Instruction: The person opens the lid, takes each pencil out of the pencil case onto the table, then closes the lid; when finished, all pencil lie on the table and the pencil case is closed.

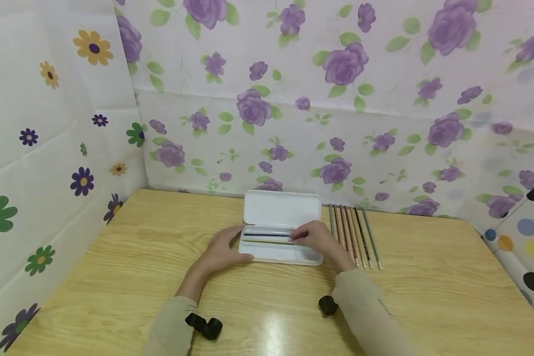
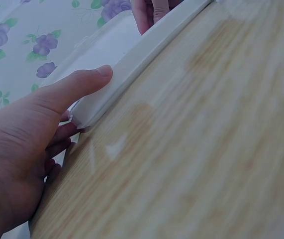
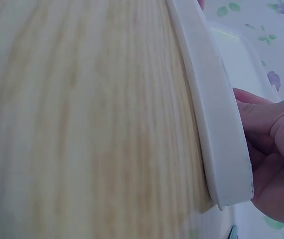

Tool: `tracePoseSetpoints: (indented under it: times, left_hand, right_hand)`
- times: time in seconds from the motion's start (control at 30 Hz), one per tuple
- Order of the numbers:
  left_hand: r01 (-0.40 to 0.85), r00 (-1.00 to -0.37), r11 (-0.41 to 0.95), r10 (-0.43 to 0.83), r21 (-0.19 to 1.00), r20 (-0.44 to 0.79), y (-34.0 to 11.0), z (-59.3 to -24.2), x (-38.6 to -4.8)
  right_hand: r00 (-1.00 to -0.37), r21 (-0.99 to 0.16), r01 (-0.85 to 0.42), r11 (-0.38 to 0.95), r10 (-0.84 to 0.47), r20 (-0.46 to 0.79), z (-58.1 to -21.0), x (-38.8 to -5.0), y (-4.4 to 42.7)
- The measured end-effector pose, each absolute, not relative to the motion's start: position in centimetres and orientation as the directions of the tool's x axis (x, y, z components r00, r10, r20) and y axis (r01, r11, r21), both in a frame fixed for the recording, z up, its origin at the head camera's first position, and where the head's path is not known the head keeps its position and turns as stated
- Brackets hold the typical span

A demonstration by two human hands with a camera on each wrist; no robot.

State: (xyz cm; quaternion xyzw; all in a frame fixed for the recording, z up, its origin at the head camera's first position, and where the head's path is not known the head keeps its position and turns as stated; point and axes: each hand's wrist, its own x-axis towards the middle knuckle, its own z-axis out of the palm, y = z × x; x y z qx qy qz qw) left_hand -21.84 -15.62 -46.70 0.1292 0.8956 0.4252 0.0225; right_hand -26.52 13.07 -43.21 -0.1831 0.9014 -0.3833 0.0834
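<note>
An open white case [image 1: 271,253] lies on the table, its lid [image 1: 282,208] tilted back behind it. Inside are a dark pencil [image 1: 263,235] and a gold-coloured one [image 1: 263,242], lying lengthwise. My left hand [image 1: 220,252] holds the case's left end; in the left wrist view that hand [image 2: 22,134] has its thumb on the front wall and its fingers round the corner. Over the case's right half, my right hand [image 1: 318,238] pinches the right end of a pencil. The right wrist view shows this hand [image 3: 281,144] behind the case wall [image 3: 219,114], fingertips partly hidden.
Several pencils [image 1: 359,232] lie side by side on the wooden table [image 1: 427,277], right of the case, close to my right forearm. Flowered cloth [image 1: 293,133] hangs along the table's back edge, and another patterned cloth [image 1: 62,138] stands at the left.
</note>
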Motion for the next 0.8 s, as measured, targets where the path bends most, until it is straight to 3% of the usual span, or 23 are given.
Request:
tracePoseSetpoints:
  times: [0.6, 0.8]
  left_hand:
    - [0.206, -0.967, 0.622, 0.249, 0.756, 0.059, -15.77, -46.71, -21.88]
    - [0.21, -0.966, 0.613, 0.251, 0.761, 0.064, -15.55, -46.48, -21.88]
  right_hand:
    - [-0.872, -0.59, -0.39, 0.707, -0.49, -0.011, -43.18, -26.7, 12.43]
    - [-0.848, -0.602, -0.423, 0.677, -0.53, 0.0, -42.92, -26.76, 12.95]
